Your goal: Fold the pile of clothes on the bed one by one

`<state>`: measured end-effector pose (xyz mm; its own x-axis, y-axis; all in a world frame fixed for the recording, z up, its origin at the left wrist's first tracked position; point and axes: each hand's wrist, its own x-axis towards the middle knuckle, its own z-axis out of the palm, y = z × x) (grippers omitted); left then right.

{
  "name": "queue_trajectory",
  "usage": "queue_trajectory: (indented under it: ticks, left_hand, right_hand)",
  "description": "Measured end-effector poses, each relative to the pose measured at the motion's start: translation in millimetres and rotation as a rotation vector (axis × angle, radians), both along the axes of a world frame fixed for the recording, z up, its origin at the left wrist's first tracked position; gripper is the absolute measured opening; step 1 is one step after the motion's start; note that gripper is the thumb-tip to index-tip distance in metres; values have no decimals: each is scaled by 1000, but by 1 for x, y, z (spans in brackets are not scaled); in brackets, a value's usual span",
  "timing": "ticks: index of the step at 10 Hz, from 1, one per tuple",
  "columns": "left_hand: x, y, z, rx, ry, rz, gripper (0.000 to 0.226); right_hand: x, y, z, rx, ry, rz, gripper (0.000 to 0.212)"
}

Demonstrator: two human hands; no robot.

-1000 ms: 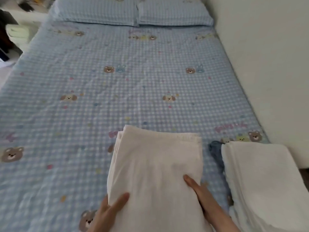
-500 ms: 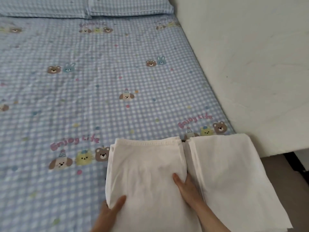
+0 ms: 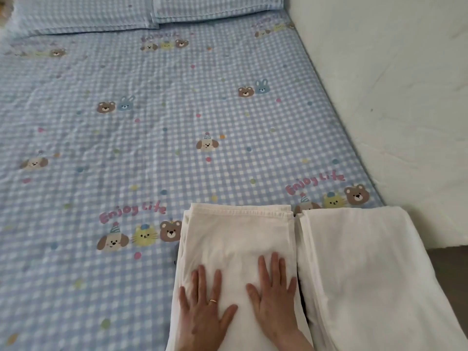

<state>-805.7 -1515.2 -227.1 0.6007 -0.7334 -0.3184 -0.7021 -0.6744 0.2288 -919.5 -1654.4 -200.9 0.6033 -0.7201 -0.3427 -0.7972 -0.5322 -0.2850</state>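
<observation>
A folded white cloth (image 3: pixel 238 239) lies on the blue checked bed (image 3: pixel 152 148) near its front edge. Both my hands lie flat on top of it, fingers straight and spread. My left hand (image 3: pixel 205 307), with a ring on one finger, presses its left part. My right hand (image 3: pixel 273 295) presses its right part. Right beside it, touching along one edge, lies a second folded white cloth (image 3: pixel 367 274) at the bed's right front corner.
Two pillows (image 3: pixel 152 8) in the same checked fabric lie at the head of the bed. A white wall (image 3: pixel 405 97) runs along the bed's right side. A strip of dark floor (image 3: pixel 450 274) shows at the right front.
The cloth has slid right against the second white cloth. My hands have moved from its lower edges onto its top and now lie flat. The view has shifted.
</observation>
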Motion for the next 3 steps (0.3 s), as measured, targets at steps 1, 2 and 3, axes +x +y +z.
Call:
queue_trajectory:
  ticks: [1,2,3]
  left_hand:
    - [6,-6,0,45,-78,-64,81]
    - [11,-11,18,-21,-93,-48,77]
    - [-11,8,44,-249,-46,-3,79]
  right_hand:
    - [2,-6,-15,112,115,-15,78]
    - [7,-9,0,174,214,8,76]
    - [3,-13,47,301,187,-64,71]
